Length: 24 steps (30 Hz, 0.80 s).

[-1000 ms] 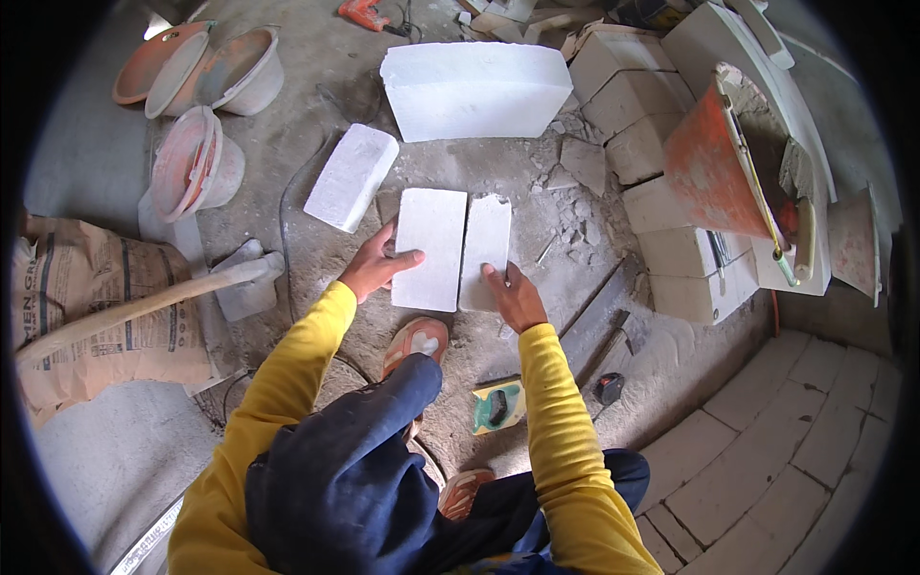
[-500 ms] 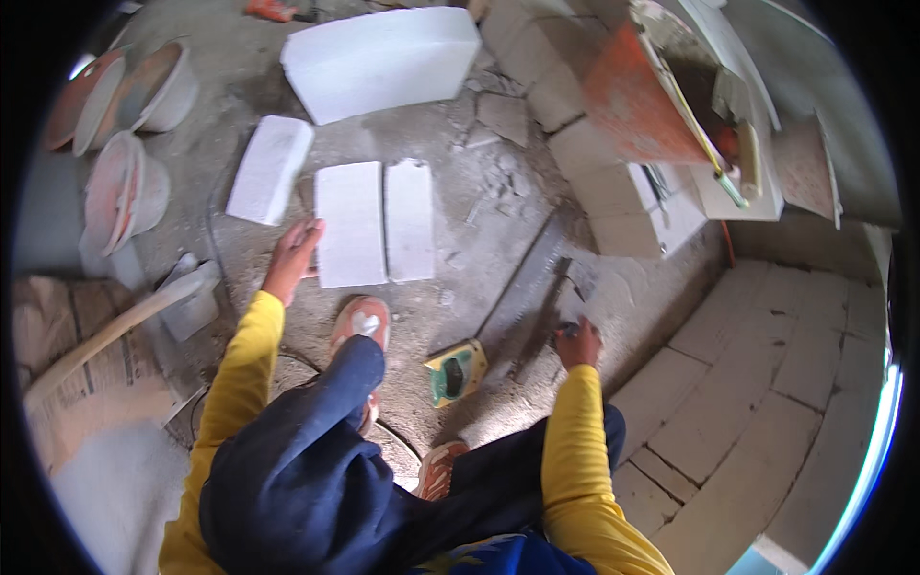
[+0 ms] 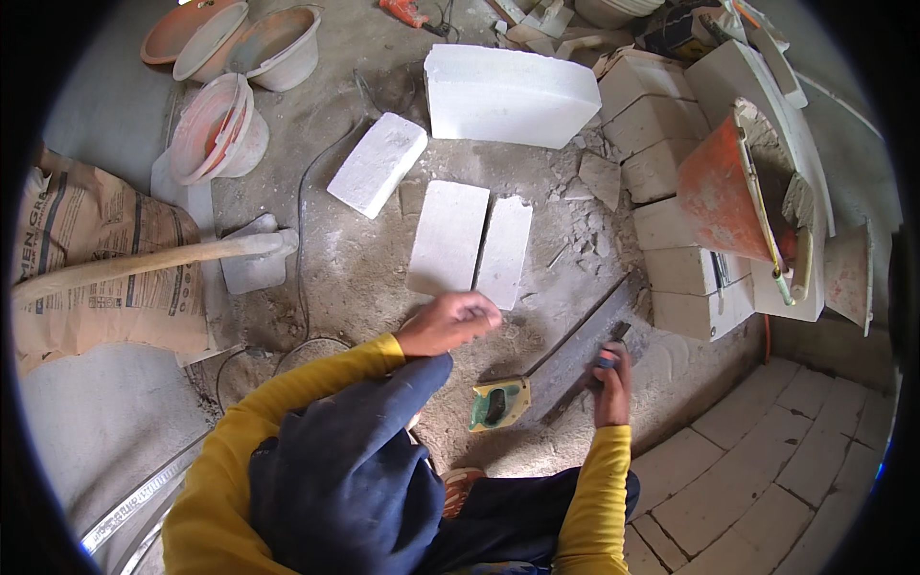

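My left hand [image 3: 448, 324] hovers at the near ends of two white blocks, with its fingers loosely bent and nothing visible in them. The wider block [image 3: 448, 235] lies flat beside a narrower block [image 3: 504, 251], whose far end is chipped; a thin dark gap separates them. My right hand [image 3: 611, 385] is closed around a small dark tool [image 3: 622, 332]; its kind is hard to make out. Just left of that hand, a handsaw [image 3: 500, 404] with a green and yellow handle lies on the floor, its wide blade pointing away to the right.
A smaller white block [image 3: 378, 165] and a large one [image 3: 513, 94] lie beyond. Stacked blocks [image 3: 671, 225] carry an orange bucket [image 3: 719, 196] on the right. Buckets [image 3: 216, 134], a paper sack [image 3: 105, 259] and a wooden-handled tool [image 3: 153, 261] are at left. A cable [image 3: 302, 201] crosses the floor.
My left hand has left the wider block's left side and come round to the blocks' near ends. My right hand stays near the saw blade. The view has shifted left.
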Motion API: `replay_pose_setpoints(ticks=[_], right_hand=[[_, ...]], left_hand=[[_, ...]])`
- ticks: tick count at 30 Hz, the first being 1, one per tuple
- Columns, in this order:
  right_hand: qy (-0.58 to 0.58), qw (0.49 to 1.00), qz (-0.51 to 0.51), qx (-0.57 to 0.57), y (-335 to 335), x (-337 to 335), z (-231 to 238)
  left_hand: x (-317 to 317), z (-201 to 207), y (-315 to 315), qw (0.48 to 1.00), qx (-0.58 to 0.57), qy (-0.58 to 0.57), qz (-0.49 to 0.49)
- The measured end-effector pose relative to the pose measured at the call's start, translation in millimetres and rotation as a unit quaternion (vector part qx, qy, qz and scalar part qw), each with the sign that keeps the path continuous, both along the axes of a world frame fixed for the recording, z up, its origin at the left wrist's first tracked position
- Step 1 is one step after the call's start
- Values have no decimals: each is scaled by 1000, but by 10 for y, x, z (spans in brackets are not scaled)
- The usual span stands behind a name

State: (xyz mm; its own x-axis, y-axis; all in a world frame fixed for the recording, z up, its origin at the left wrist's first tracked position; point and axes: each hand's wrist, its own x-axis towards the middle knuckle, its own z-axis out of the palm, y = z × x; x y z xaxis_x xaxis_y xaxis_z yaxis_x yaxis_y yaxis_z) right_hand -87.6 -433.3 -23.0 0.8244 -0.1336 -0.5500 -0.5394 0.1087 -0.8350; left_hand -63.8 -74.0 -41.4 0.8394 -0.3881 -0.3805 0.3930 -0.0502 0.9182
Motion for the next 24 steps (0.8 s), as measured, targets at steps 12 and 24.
replay_pose_setpoints(ticks=[12,24], right_hand=[[-98,902,420,-23,1400,586,107],[-182,843,463,-207,1130,1551,66]], left_hand=[[106,48,179,987,15,155,33],[666,-103,946,972,-43,120,198]])
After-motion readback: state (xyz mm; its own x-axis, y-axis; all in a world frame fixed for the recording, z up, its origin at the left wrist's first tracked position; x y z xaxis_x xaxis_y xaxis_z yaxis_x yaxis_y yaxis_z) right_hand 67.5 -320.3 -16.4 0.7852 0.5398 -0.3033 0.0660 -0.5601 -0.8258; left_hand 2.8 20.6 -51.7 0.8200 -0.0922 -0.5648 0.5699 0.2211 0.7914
